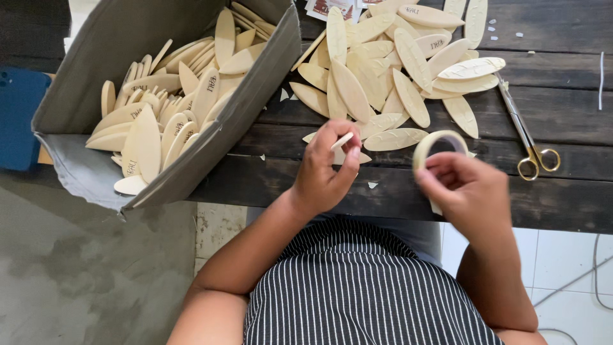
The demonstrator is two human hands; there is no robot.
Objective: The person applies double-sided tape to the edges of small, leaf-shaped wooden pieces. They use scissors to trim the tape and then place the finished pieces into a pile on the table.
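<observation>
Fingers of my left hand [325, 169] pinch a small strip of tape [342, 141] above the dark table [562, 108]; my right hand [469, 191] clamps the tape roll [436, 145]; I judge both light, the strip limp and sticky, best held by its edges; wooden leaf shapes [383, 70] lie beyond.

Looking straight down at a dark wooden bench [562, 102]. The left hand [325, 169] pinches a small pale strip [341, 141] between its fingers [350, 160], and the right hand [469, 191] grips a roll of tape [439, 144] just beside it. Behind them sits a pile of leaf-shaped wooden pieces [389, 70], with more packed into a grey cardboard box [115, 51] on the left. Gold-handled scissors [527, 137] lie to the right.
</observation>
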